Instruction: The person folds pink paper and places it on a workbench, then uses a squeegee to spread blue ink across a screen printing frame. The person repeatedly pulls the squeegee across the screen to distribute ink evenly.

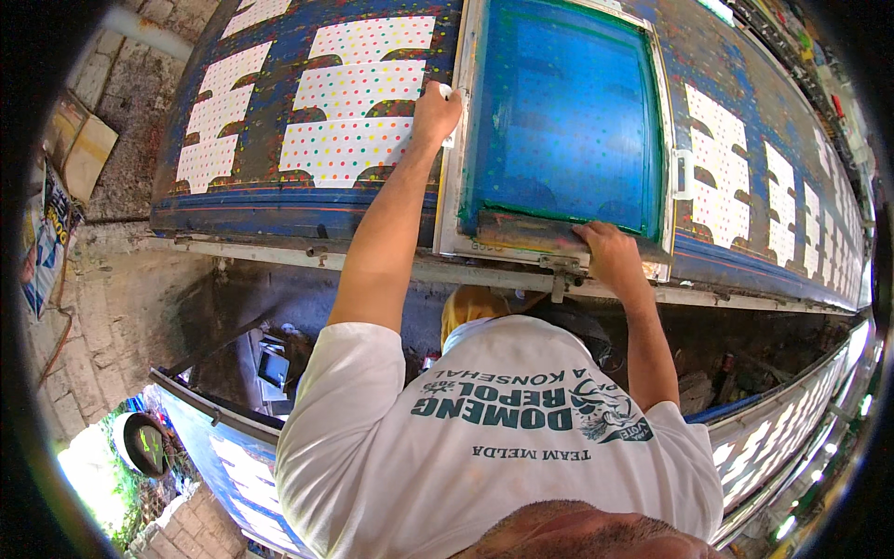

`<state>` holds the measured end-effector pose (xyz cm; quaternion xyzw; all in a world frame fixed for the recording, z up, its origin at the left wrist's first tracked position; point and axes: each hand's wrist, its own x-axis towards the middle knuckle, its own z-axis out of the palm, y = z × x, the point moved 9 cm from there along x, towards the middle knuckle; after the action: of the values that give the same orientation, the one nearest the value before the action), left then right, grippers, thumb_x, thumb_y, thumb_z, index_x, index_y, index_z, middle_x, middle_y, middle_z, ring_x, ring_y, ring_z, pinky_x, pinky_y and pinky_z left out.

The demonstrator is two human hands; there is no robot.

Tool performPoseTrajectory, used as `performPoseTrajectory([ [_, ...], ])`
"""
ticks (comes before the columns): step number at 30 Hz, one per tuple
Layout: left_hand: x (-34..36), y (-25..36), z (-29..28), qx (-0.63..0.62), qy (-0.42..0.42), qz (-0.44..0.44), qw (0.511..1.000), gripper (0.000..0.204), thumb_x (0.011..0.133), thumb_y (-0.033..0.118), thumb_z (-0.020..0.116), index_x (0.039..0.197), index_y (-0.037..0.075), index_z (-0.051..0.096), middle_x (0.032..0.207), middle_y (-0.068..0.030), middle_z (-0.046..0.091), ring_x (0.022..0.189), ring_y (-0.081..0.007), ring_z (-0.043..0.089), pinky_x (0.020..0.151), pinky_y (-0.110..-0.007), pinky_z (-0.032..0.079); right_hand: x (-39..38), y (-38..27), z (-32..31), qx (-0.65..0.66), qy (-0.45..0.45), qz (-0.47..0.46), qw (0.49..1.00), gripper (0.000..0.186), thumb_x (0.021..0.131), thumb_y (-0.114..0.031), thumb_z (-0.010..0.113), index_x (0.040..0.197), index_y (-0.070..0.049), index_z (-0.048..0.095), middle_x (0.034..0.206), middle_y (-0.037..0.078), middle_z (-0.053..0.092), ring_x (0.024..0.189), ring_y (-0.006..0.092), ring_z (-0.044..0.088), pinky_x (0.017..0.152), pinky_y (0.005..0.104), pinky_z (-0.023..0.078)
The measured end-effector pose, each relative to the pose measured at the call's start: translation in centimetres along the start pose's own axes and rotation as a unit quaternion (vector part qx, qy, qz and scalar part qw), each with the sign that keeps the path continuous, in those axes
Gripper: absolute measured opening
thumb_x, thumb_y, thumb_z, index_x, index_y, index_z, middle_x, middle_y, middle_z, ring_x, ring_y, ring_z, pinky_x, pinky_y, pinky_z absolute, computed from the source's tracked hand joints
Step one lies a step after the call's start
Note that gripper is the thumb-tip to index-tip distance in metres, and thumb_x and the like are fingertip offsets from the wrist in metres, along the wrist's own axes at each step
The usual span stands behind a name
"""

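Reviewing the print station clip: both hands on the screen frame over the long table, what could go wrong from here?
1. The left hand grips the screen frame right beside the dotted printed panels; a sideways slip could smear them.
2. The right hand rests on the ink-smeared near edge, so ink may transfer to fingers and fabric.
3. Uneven handling could shift the frame and misalign the print.

A single head-worn fisheye view looks steeply down over the person's white printed shirt (pixel 494 438) onto the near edge of the long blue paint-stained printing table (pixel 279 210), close enough that both arms fill the middle.
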<state>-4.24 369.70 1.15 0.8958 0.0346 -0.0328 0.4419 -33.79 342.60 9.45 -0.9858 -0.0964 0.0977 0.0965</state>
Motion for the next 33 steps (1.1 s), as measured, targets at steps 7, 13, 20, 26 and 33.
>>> performPoseTrajectory([
  [7, 0.3, 0.0, -0.1, 0.031, 0.021, -0.005, 0.999, 0.046, 0.1, 0.041, 0.066, 0.115, -0.003, 0.065, 0.107, -0.0305, 0.075, 0.107, -0.0468, 0.072, 0.095, -0.054, 0.055, -2.7, -1.1, 1.3, -0.034, -0.113, -0.089, 0.989, 0.071, 0.081, -0.019, 0.078, 0.147, -0.004, 0.056, 0.148, 0.021, 0.055, 0.138, 0.0395, 0.053, 0.115, 0.0521, 0.042],
  [13, 1.2, -1.1, 0.5, 0.08, 0.017, -0.012, 0.997, 0.061, 0.102, 0.058, 0.06, 0.114, -0.001, 0.067, 0.111, -0.0288, 0.074, 0.109, -0.0472, 0.07, 0.095, -0.053, 0.053, 1.4, 6.2, -0.6, 0.235, -0.171, -0.178, 0.94, 0.064, 0.089, -0.028, 0.079, 0.144, -0.001, 0.059, 0.145, 0.024, 0.059, 0.139, 0.041, 0.053, 0.119, 0.0469, 0.041],
  [20, 1.4, -1.5, 0.1, 0.145, 0.023, -0.021, 0.989, 0.075, 0.102, 0.07, 0.05, 0.122, 0.0, 0.065, 0.118, -0.0313, 0.071, 0.116, -0.0486, 0.066, 0.1, -0.054, 0.05, 22.8, 26.5, -4.5, -0.025, 0.117, -0.099, 0.988, 0.043, 0.09, -0.009, 0.064, 0.133, -0.01, 0.069, 0.119, 0.021, 0.068, 0.117, 0.039, 0.061, 0.104, 0.0505, 0.05],
  [26, 1.3, -2.5, 0.3, 0.141, 0.001, -0.075, 0.987, 0.076, 0.105, 0.069, 0.043, 0.127, 0.0, 0.064, 0.119, -0.031, 0.07, 0.116, -0.0488, 0.065, 0.102, -0.054, 0.048, 33.2, 29.6, -4.3, -0.073, 0.149, -0.038, 0.985, 0.054, 0.09, -0.013, 0.062, 0.142, -0.027, 0.068, 0.132, 0.017, 0.061, 0.124, 0.0406, 0.055, 0.106, 0.0544, 0.047],
  [33, 1.2, -2.9, 0.1, 0.14, 0.004, -0.085, 0.987, 0.077, 0.106, 0.069, 0.04, 0.129, 0.0, 0.064, 0.121, -0.0326, 0.069, 0.119, -0.0503, 0.063, 0.104, -0.055, 0.046, 35.5, 28.3, -5.1, -0.077, 0.14, -0.041, 0.986, 0.035, 0.091, -0.016, 0.063, 0.121, -0.027, 0.078, 0.132, 0.016, 0.062, 0.129, 0.0387, 0.053, 0.106, 0.0542, 0.047],
])
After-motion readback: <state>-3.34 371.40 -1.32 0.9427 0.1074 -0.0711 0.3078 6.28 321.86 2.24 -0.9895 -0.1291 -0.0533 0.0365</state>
